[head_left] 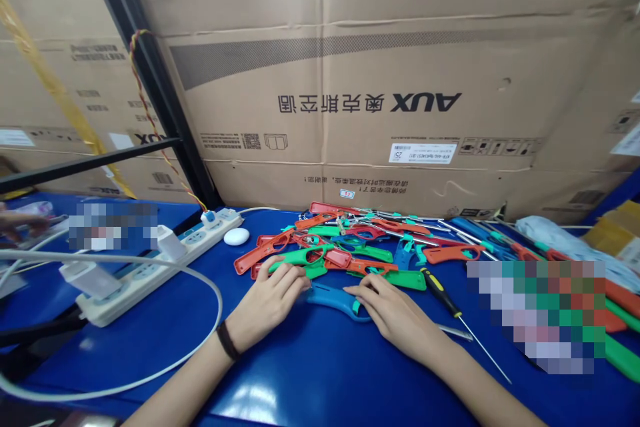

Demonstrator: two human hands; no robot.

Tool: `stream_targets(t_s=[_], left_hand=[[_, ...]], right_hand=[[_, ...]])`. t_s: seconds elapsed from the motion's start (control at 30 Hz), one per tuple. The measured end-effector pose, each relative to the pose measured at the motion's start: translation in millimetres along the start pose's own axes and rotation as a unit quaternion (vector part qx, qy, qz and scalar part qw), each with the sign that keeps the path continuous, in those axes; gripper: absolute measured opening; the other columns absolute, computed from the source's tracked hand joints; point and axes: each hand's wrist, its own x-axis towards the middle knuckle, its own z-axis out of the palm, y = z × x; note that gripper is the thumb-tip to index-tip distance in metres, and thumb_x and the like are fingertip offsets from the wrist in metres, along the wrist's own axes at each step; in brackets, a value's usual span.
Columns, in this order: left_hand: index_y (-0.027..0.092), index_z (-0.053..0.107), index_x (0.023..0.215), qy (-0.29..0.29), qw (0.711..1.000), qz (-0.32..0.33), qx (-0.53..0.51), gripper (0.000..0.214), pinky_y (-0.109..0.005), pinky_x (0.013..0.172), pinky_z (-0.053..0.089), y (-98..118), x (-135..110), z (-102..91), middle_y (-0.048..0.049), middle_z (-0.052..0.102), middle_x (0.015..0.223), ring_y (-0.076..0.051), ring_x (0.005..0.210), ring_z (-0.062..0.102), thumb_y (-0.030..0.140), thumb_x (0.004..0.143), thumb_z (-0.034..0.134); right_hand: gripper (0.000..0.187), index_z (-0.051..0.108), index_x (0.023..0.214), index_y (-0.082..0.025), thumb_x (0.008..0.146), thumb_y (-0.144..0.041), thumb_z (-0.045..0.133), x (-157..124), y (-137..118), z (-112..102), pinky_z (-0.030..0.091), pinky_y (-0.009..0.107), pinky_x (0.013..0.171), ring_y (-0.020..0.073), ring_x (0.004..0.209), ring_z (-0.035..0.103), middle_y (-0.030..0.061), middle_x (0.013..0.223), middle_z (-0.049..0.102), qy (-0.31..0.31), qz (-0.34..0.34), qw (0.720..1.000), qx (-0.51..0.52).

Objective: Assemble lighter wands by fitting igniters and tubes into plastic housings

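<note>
Two hands: we see both of our bare hands resting low on the blue table, on either side of a blue plastic handle piece.
Left hand: palm down, fingers close together and lightly curled, their tips touching the left end of the blue piece and the green handle just behind it. A dark band sits on this wrist.
Right hand: palm down, fingers slightly spread, tips pressed on the right end of the blue piece near its teal trigger.
Blue piece: lying flat on the table between our hands, at the front edge of the pile.
Pile: red, green and blue handles with thin metal rods, heaped just behind our fingers.
Screwdriver: black and yellow grip, lying just right of our right hand.
Power strip: white, well to the left, with a white cable looping in front.
Backdrop: cardboard boxes behind the table.
</note>
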Motion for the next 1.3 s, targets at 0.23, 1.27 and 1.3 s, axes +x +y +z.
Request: stream_targets(t_s=[0.23,1.27,1.3], left_hand=[[0.015,0.060,0.097,-0.025,0.999,0.019,0.022,0.032,-0.042,0.091,0.032,2,2,-4.3,-0.0047,0.065,0.092,-0.019,0.083,0.055,0.014,0.101,0.029],[0.021,0.051,0.109,-0.111,0.944,-0.022,-0.310,0.017,-0.043,0.105,0.034,12,22,7.5,-0.0064,0.062,0.118,-0.021,0.114,0.054,0.025,0.093,0.053],[0.020,0.051,0.107,-0.112,0.942,-0.015,-0.317,0.015,-0.042,0.104,0.034,13,26,9.3,-0.0061,0.062,0.117,-0.020,0.112,0.055,0.025,0.093,0.052]], right_hand=[[0.037,0.057,0.124,-0.023,0.092,-0.010,0.043,-3,-1,-1,0.051,0.033,0.081,0.0190,0.090,0.059,0.0072,0.101,0.056,0.006,-0.003,1.000,0.007],[0.023,0.056,0.060,-0.021,0.066,-0.041,0.065,-36,88,-51,0.041,0.027,0.045,0.0167,0.044,0.054,-0.0035,0.045,0.054,0.013,0.380,0.912,0.153],[0.026,0.055,0.057,-0.022,0.066,-0.044,0.065,-35,88,-55,0.042,0.027,0.045,0.0160,0.043,0.053,-0.0032,0.044,0.053,0.013,0.372,0.913,0.164]])
